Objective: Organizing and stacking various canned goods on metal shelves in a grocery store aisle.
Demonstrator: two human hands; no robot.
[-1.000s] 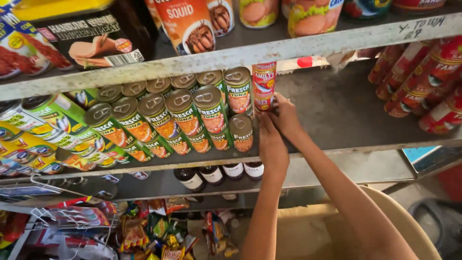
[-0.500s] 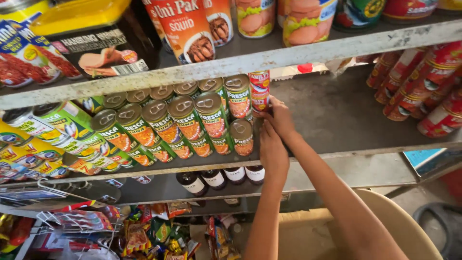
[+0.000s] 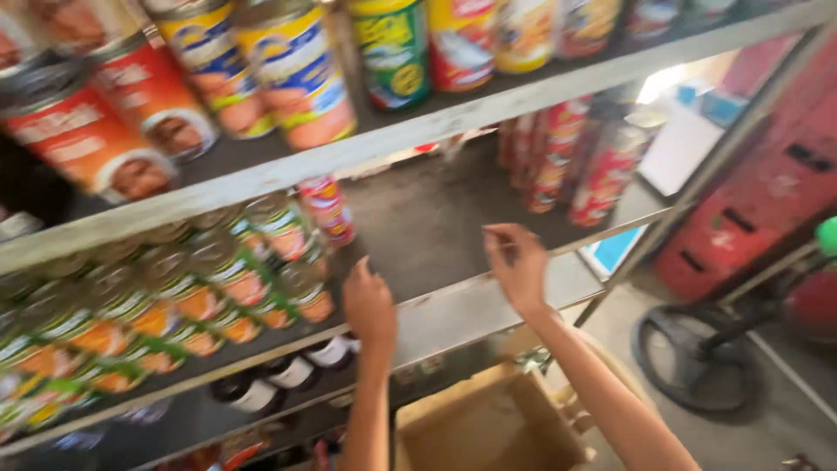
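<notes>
A red can [image 3: 327,209] stands on the grey metal shelf [image 3: 471,305], at the right end of the stacked rows of green-and-orange labelled cans [image 3: 218,288]. My left hand [image 3: 370,305] hovers just below and to the right of the red can, near the last green cans, holding nothing. Further right, over the bare stretch of shelf, my right hand [image 3: 519,266] has its fingers loosely spread and is empty too. The view is blurred by motion.
More tall cans [image 3: 288,70] line the upper shelf. Red cans [image 3: 558,166] stand at the back right of the middle shelf. Dark bottles [image 3: 288,375] sit on the shelf below. An open cardboard box [image 3: 488,427] is under my arms, and a round black stand [image 3: 689,349] is on the floor.
Both hands have let go of the red can and drawn back, the right one swinging away to the right. The camera has swung right and moved closer.
</notes>
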